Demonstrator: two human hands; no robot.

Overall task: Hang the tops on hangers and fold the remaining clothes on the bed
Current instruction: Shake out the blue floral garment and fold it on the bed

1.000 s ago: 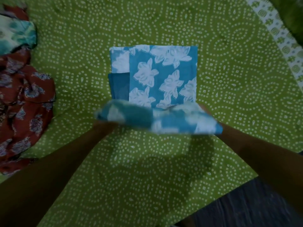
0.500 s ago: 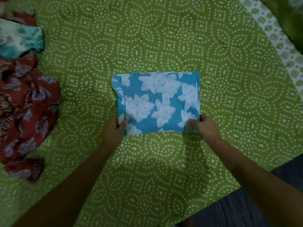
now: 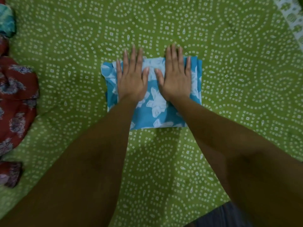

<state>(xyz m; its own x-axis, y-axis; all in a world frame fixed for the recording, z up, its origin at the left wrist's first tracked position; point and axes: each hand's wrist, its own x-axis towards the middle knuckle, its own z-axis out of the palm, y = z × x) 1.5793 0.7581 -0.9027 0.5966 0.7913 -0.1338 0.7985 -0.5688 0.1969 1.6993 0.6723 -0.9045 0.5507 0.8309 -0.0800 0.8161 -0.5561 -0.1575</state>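
Hands flat, you press down on the folded blue cloth at the middle of the bed. Your left hand lies palm down on the cloth's left half, its fingers straight and together, their tips reaching past the far edge onto the green sheet. Your right hand lies the same way on the right half, fingers straight, tips also over the far edge. The two thumbs angle toward each other and sit just apart over the cloth's middle. Neither hand grips anything; both rest open on the fabric. The cloth, blue with white flowers, lies as a compact rectangle, its near edge straight, a small rumpled flap showing at its left side and layered edges visible along its right. Your forearms cross its near corners. At the left edge of the bed lies a crumpled red floral garment, well apart from the cloth, with a teal garment beyond it in the far left corner. A white patterned border runs along the sheet's far right.
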